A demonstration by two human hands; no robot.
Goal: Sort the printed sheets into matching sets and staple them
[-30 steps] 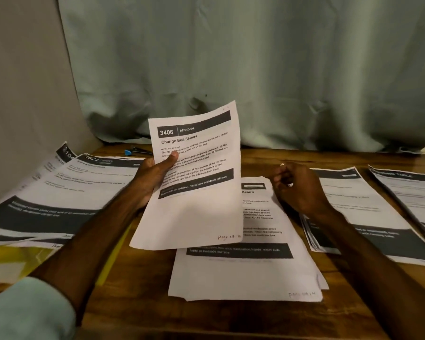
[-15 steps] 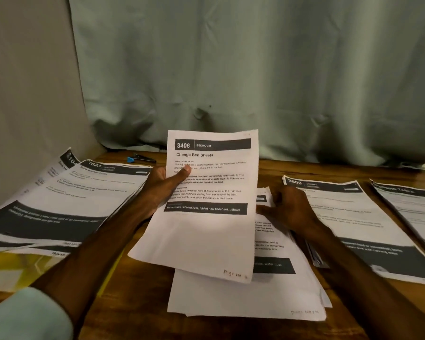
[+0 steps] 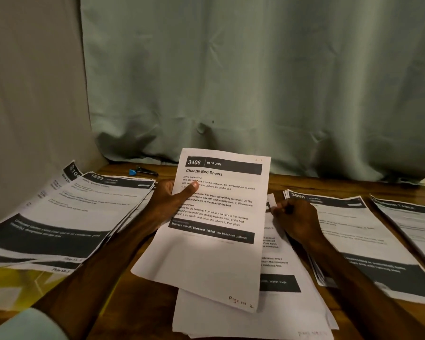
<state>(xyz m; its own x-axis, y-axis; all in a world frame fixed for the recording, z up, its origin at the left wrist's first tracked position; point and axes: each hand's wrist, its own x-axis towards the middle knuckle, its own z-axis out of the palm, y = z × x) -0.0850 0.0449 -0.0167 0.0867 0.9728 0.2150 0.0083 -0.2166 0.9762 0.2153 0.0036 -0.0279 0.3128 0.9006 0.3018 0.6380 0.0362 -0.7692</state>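
Holding the printed sheet (image 3: 214, 256) up at the centre of the frame, the left hand (image 3: 167, 204) grips its left edge. The thumb is laid across the text on the front and the other fingers are hidden behind the paper. I read "3406, Bedroom, Change Bed Sheets" at its head.

I judge it light and limp. It will droop from one edge, slide easily over other paper, and crease if squeezed. A flat pinch at the side or the top corner suits it, and that corner is where a staple would go.

Just right of it, the right hand (image 3: 298, 218) has its fingers curled at the top edge of the loose pile (image 3: 250, 320) lying beneath, seemingly pinching it.

Sorted stacks lie on the wooden table (image 3: 304, 184). One stack is fanned at the left (image 3: 71, 217), and another lies right of centre (image 3: 358, 231). A third lies at the right edge (image 3: 417, 217).

A small dark tool with a blue tip (image 3: 142, 171) sits by the curtain (image 3: 255, 82), upper left of the sheet. I cannot tell whether it is the stapler.
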